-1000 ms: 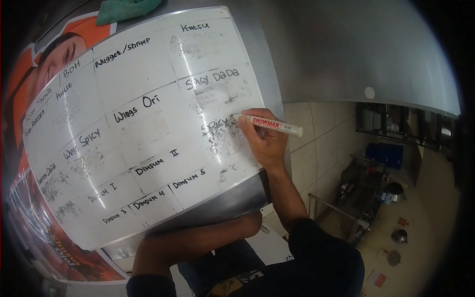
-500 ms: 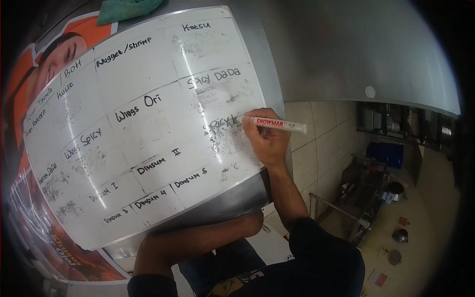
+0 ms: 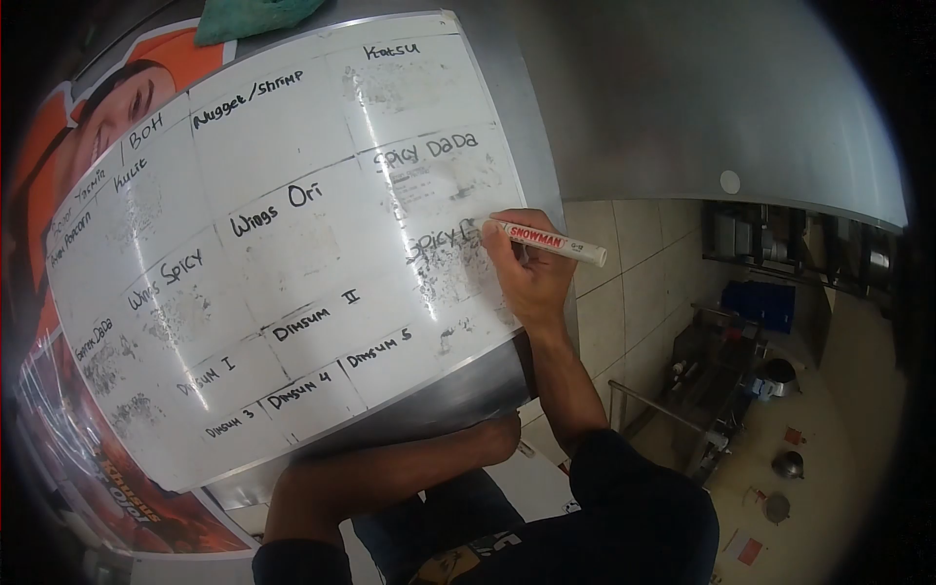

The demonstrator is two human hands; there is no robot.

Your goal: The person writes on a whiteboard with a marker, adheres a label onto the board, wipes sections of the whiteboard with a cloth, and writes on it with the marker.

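My right hand is closed around a white SNOWMAN marker, whose writing end is hidden by the fingers. It rests on the right part of a whiteboard, beside the word "Spicy" and a partly covered letter. Handwritten labels such as "Wings Ori", "Katsu" and "Spicy Dada" fill the ruled cells, with dark smudges around them. My left forearm lies across my body below the board's near edge. At its end, my left hand shows only in part, in shadow, with the fingers not distinguishable.
The board lies on a metal surface. A green cloth is beyond its far edge, and an orange and red poster shows at the left. Tiled floor, a metal rack and a blue bin are to the right.
My right hand and the marker have shifted slightly right across the board. More of a letter after "Spicy" shows. The left arm has stayed almost still.
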